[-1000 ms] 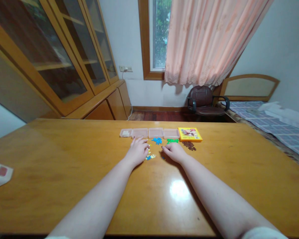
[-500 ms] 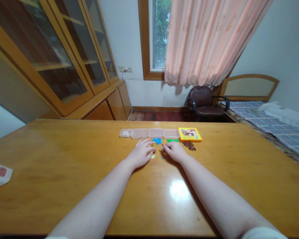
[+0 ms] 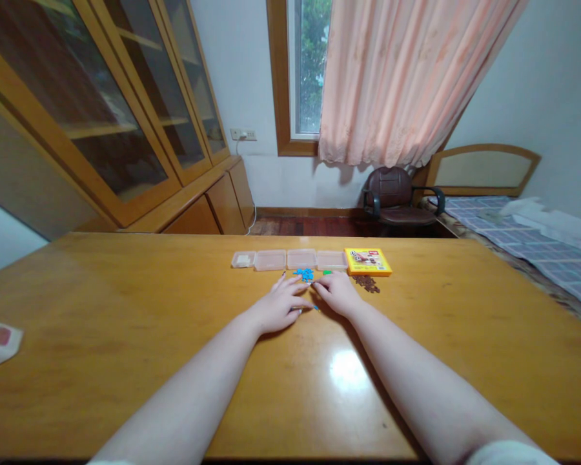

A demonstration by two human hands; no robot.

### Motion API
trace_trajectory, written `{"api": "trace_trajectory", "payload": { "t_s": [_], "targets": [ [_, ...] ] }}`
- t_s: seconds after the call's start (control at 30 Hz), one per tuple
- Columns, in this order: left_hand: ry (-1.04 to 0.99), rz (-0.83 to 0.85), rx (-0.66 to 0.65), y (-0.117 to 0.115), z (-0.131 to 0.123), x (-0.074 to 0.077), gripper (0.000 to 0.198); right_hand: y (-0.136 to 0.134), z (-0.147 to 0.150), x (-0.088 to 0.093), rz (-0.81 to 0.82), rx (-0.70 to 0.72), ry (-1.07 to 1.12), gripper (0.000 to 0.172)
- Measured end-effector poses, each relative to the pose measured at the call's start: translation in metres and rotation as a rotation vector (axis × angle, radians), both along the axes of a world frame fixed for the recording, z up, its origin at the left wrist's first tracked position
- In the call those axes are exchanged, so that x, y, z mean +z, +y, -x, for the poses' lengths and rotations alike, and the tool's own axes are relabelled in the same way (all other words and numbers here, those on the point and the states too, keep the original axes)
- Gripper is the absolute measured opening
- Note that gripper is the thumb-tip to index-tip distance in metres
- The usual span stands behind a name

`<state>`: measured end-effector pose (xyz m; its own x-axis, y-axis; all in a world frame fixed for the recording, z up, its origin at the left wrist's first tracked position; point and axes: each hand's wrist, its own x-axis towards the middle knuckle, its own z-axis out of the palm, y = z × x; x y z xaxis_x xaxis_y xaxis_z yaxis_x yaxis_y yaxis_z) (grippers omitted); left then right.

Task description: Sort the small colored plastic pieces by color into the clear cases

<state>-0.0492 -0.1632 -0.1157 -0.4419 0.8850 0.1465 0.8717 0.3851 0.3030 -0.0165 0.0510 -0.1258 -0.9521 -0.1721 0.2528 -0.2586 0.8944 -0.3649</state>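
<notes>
My left hand (image 3: 278,306) lies low over the table with its fingers spread. One of its fingertips is by a tiny blue piece (image 3: 315,308). My right hand (image 3: 341,294) is curled, its fingertips close together near the left fingers; what they pinch, if anything, is too small to make out. Just beyond the hands is a pile of small blue pieces (image 3: 304,274). Green pieces (image 3: 327,272) show in part behind my right hand. Small brown pieces (image 3: 367,284) lie scattered to its right. Pale yellow pieces seen earlier are now hidden by my left hand.
Several clear plastic boxes (image 3: 270,260) stand in a row beyond the piles, the leftmost with something whitish in it. A yellow box (image 3: 369,261) ends the row at the right. A white object with reddish patches (image 3: 0,342) is at the table's left edge.
My left hand has shifted right and nearer me, covering the pale yellow pieces. My right hand has moved slightly left and hides more of the green pieces. The fingertips are closer together.
</notes>
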Motion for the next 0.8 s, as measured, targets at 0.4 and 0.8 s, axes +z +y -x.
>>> {"api": "trace_trajectory", "payload": {
  "t_s": [0.4,0.8],
  "targets": [
    [-0.003,0.077,-0.006,-0.001,-0.001,-0.003,0.041,0.004,0.002,-0.008,0.114,-0.062,0.084,0.033],
    [-0.073,0.169,0.322,-0.002,0.012,-0.016,0.046,-0.001,-0.003,-0.005,0.082,0.179,0.055,0.037]
  ]
}}
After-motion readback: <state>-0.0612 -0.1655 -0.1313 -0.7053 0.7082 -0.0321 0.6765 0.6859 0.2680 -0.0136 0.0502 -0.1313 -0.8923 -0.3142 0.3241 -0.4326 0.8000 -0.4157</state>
